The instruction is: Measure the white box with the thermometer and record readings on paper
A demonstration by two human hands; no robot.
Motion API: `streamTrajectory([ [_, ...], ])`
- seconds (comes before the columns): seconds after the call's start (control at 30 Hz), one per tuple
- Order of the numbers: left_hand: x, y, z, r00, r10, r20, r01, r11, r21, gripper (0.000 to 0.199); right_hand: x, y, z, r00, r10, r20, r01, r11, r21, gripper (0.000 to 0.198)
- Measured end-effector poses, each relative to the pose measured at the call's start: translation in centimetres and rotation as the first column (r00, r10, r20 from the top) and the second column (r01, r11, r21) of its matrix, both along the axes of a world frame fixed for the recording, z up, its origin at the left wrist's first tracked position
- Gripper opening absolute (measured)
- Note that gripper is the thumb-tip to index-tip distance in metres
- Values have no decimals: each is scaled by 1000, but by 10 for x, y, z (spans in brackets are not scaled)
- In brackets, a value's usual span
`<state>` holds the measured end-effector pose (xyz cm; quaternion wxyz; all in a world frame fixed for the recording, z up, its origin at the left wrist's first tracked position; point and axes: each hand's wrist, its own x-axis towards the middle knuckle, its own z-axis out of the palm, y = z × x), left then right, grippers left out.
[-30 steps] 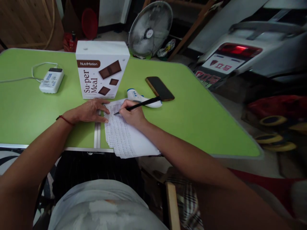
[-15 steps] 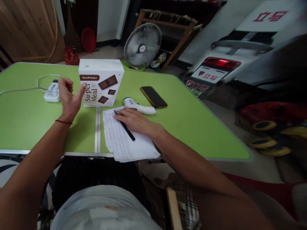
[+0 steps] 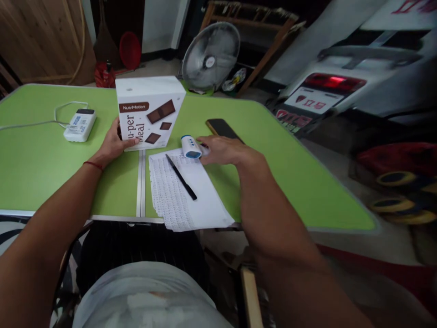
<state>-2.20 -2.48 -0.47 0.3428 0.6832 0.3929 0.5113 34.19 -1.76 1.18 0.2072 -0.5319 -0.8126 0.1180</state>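
Observation:
My left hand (image 3: 114, 145) grips the lower left edge of a white NutriMotion box (image 3: 150, 111), its thumb across the front and its other fingers partly hidden behind the side. The box stands upright on the green table. With fingers curled round the handle, my right hand (image 3: 223, 149) holds a white and blue infrared thermometer (image 3: 191, 147), whose buttoned head points towards me. Most of its handle is hidden by the hand. Below it lies a sheet of handwritten paper (image 3: 201, 196), with a black pen (image 3: 181, 177) resting slantwise on it.
A dark phone (image 3: 223, 129) lies just beyond my right hand. At the left, a white power strip (image 3: 80, 125) trails a cable over the green table (image 3: 290, 182). A fan (image 3: 211, 57) stands behind the table, and a white scooter (image 3: 324, 86) is at the right.
My left hand has come down onto the box's left side, and the box is slightly turned. My right hand has left the pen and paper and taken the thermometer, whose head has swung towards me.

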Motion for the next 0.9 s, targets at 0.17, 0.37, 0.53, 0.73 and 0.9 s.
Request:
streamTrajectory([
  [0.17,2,-5,4,997,70,16,-70,997,-26,79,-7,-6,8,995,-92,-23,93,995,27,34],
  [0.37,8,-28,18,997,67,-36,-69,996,-47,62,-65,-53,42,646,60,-761,2,997,79,36],
  [0.53,16,-42,25,993,71,-95,-78,994,-74,59,-117,-93,44,400,25,-916,-288,952,-100,44],
  [0.73,20,-43,25,999,47,-29,-48,997,-62,57,-139,-93,28,318,-97,-943,-329,922,-205,43],
  [0.9,19,-41,29,998,17,-61,-19,999,-39,57,-145,-92,19,306,-114,-945,-295,933,-208,43],
])
